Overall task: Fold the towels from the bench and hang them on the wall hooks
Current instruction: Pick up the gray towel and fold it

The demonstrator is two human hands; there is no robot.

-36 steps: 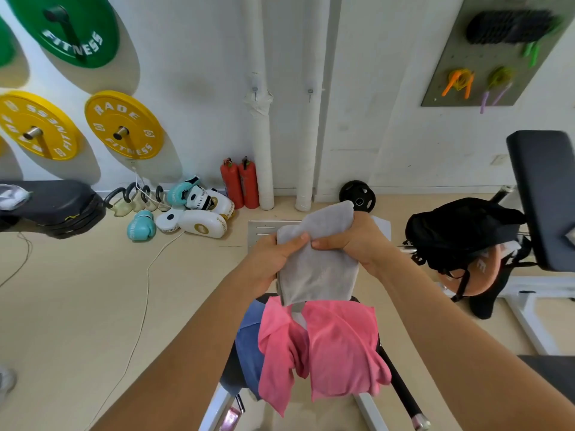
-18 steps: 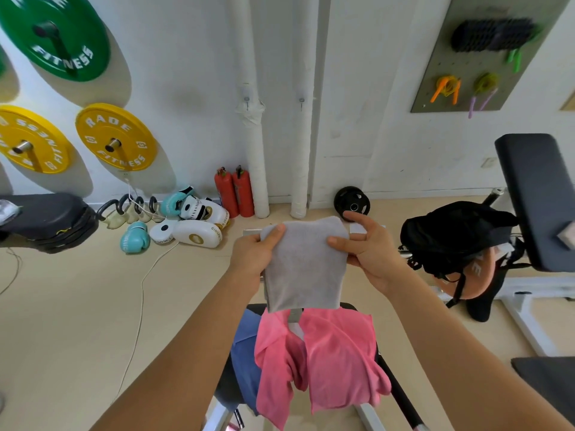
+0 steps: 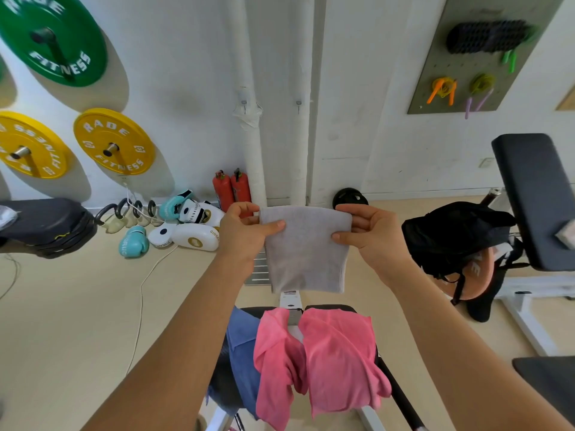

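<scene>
I hold a folded grey towel [image 3: 306, 250] up in front of me, hanging flat. My left hand [image 3: 245, 234] pinches its top left corner and my right hand [image 3: 370, 234] pinches its top right corner. Below it, a pink towel [image 3: 323, 362] and a blue towel [image 3: 244, 353] lie draped over the black bench [image 3: 401, 399]. Two small wall hooks [image 3: 244, 103] [image 3: 298, 103] sit on the white pipes straight ahead, above the towel; both are bare.
Green and yellow weight plates [image 3: 113, 144] hang on the left wall. Boxing gloves and pads [image 3: 186, 231] and two red extinguishers [image 3: 231, 189] lie by the wall. A black bag [image 3: 451, 234] and another bench [image 3: 535, 200] stand to the right. A pegboard [image 3: 473, 54] hangs upper right.
My hands moved apart from a bunched grip, spreading the grey towel flat between them and lifting it clear of the pink towel.
</scene>
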